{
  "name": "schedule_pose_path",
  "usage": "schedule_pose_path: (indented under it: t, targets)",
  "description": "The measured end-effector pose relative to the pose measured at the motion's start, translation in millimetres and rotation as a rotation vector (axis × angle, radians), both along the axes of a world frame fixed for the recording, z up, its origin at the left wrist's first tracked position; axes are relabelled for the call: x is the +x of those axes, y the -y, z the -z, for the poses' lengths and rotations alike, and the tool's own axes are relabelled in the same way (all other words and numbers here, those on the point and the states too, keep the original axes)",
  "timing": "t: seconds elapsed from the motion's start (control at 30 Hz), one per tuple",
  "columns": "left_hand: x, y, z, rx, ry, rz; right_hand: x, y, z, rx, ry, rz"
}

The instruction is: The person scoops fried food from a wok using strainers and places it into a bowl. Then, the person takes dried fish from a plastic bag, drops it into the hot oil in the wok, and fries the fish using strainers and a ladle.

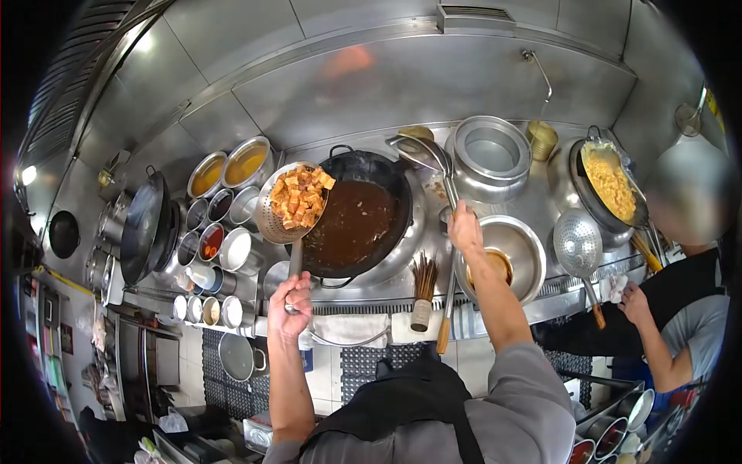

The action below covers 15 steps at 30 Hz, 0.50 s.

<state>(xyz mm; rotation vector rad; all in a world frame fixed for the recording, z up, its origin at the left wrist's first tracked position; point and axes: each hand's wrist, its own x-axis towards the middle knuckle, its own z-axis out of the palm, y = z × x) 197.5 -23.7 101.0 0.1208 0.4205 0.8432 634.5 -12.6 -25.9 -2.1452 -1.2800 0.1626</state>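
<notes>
My left hand (290, 301) is closed round the handle of a perforated strainer (270, 223). Browned cubes that look like fried tofu (300, 197) are heaped in it, over the left rim of a black wok (390, 174). Dark brown liquid (352, 228) fills much of the wok's bottom. To the right of the wok, my right hand (464, 226) grips the metal handle of a ladle (421, 151), whose head is raised near the wok's back right rim. Below my right forearm stands a steel bowl (529, 259) with some brown liquid in it.
Several seasoning containers (239, 251) and two pots of yellowish liquid (249, 164) stand left. A bamboo brush (423, 290) lies at the front edge. A steel pot (491, 151) sits behind. At right, a co-worker's hand (635, 303) holds a white cloth near a wok of yellow food (609, 185).
</notes>
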Motion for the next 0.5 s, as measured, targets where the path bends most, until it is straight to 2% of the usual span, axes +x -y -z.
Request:
schedule_pose_path:
  t: [0.2, 0.3, 0.43, 0.5]
  targets:
    - [-5.7, -1.2, -13.1, 0.067, -0.006, -0.054, -38.7, 2.9, -45.4, 0.203, -0.210, -0.231]
    - [-8.5, 0.8, -20.9, 0.096, 0.001, -0.046, -49.3, -12.7, -51.5, 0.147, -0.243, -0.292]
    - [-15.4, 2.4, -28.8, 0.126, -0.003, -0.040, -61.0, -45.1, -42.5, 0.042, -0.114, -0.315]
    - [-20.3, 2.6, -29.3, 0.137, -0.006, -0.042, -72.6, -47.2, -60.6, -0.276, -0.472, -0.287]
